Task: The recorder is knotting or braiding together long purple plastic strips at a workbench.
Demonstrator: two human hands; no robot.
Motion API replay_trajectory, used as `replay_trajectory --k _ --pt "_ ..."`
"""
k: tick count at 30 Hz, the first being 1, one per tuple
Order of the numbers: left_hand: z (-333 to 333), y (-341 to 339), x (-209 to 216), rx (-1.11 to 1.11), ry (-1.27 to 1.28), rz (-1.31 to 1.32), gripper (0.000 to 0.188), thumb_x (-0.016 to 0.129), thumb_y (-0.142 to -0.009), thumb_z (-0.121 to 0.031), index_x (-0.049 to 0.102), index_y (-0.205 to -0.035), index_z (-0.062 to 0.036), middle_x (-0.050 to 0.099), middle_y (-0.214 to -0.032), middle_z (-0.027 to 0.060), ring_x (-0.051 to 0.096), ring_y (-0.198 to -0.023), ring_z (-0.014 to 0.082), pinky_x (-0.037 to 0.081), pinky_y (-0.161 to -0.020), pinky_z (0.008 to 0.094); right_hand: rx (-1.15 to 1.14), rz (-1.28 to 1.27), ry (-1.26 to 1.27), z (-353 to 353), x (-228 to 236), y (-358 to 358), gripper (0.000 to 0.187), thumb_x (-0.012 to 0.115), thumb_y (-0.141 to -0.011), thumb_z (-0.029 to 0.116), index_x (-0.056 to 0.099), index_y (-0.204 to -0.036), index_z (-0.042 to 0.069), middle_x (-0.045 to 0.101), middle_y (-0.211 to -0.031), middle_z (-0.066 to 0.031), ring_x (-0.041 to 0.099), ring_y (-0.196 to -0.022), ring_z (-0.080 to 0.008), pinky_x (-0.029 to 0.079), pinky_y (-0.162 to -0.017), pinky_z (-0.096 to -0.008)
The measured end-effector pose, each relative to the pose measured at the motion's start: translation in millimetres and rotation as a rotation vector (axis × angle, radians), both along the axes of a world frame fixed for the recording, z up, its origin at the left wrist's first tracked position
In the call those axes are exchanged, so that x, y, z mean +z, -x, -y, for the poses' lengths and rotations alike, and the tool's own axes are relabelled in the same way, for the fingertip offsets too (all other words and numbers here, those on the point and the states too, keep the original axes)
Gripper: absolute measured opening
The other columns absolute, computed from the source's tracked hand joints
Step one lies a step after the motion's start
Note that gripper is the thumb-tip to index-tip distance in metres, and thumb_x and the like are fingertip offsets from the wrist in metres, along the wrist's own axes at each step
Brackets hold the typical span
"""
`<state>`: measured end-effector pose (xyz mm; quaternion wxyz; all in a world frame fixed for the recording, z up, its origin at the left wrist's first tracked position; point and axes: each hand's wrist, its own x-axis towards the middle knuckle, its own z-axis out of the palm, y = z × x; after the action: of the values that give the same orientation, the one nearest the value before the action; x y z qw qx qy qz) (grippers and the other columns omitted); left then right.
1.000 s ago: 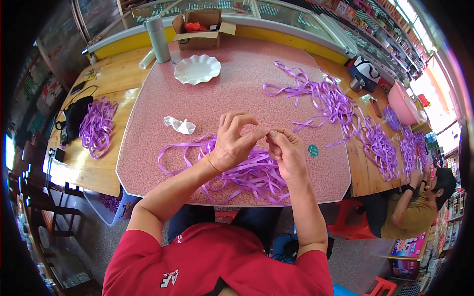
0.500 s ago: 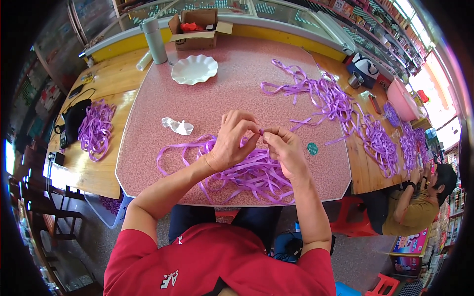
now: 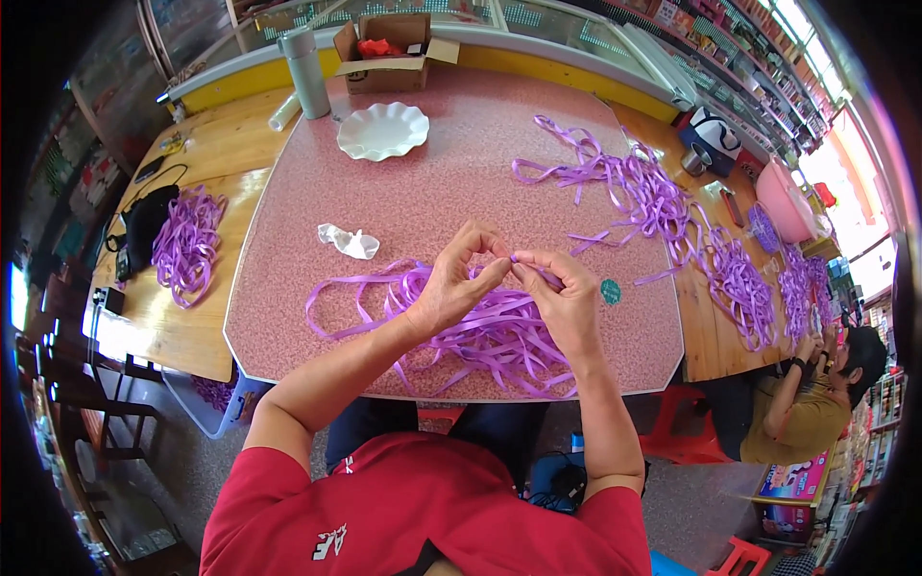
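Both of my hands meet above the near middle of the pink speckled table [image 3: 288,278], pinching a purple ribbon [image 3: 547,278] between the fingertips. My left hand [image 3: 459,280] is closed with thumb and forefinger together at the ribbon. Close against it, my right hand [image 3: 562,293] grips the same ribbon, and a short piece shows between its fingers. Below the hands lies a loose heap of purple ribbons [image 3: 490,336], with loops spreading left. The exact spot of the pinch is small and partly hidden by the fingers.
Another purple ribbon pile [image 3: 639,197] trails off to the right. A crumpled white tissue [image 3: 348,242], a scalloped white plate [image 3: 382,132], a grey-green bottle [image 3: 305,75] and a cardboard box [image 3: 384,72] stand beyond my hands. On the right sits a person [image 3: 807,403].
My left hand's fingers have closed down toward the thumb at the ribbon. My right hand has shifted slightly right, and more ribbon shows in its fingers.
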<state>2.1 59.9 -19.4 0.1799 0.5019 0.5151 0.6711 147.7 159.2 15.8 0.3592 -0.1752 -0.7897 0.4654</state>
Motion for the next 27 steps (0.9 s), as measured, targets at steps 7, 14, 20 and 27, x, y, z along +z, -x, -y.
replay_trajectory --k 7,14,20,27 --pt "0.0 -4.5 2.1 -0.036 0.025 -0.014 0.01 0.067 -0.09 -0.008 0.059 -0.096 -0.0042 0.054 -0.102 0.0047 0.052 -0.1 0.0152 0.041 -0.092 0.0313 0.036 0.028 -0.173 -5.5 10.6 -8.7 0.013 0.07 -0.09 0.003 0.072 -0.102 -0.001 0.066 -0.082 -0.0014 0.06 -0.071 -0.0065 0.048 -0.063 -0.0193" --pt "1.0 -7.4 1.5 -0.001 0.017 -0.08 0.012 0.069 -0.088 -0.01 0.061 -0.093 -0.0028 0.055 -0.101 0.0069 0.054 -0.101 0.0182 0.043 -0.089 0.0322 0.078 0.173 0.251 -8.8 7.0 -11.3 0.012 0.07 -0.091 0.007 0.074 -0.101 0.002 0.062 -0.076 0.0037 0.051 -0.066 0.0009 0.039 -0.057 -0.0168" --pt "4.3 -3.1 -0.7 -0.063 0.055 0.002 0.012 0.067 -0.089 -0.01 0.06 -0.095 -0.0022 0.056 -0.104 0.0069 0.054 -0.101 0.0181 0.043 -0.091 0.0321 0.109 0.101 0.078 -11.0 4.3 -12.0 0.014 0.072 -0.09 0.009 0.074 -0.102 0.002 0.06 -0.077 0.0063 0.049 -0.068 -0.0001 0.039 -0.058 -0.0176" --pt "7.4 1.9 14.2 0.026 -0.005 -0.315 0.021 0.066 -0.083 -0.007 0.058 -0.103 -0.0041 0.056 -0.109 0.0094 0.055 -0.11 0.0256 0.04 -0.1 0.04 0.022 0.19 0.03 -13.5 11.8 -22.7 0.007 0.071 -0.089 0.007 0.072 -0.091 0.001 0.063 -0.08 0.0009 0.055 -0.071 -0.0056 0.043 -0.061 -0.0226"
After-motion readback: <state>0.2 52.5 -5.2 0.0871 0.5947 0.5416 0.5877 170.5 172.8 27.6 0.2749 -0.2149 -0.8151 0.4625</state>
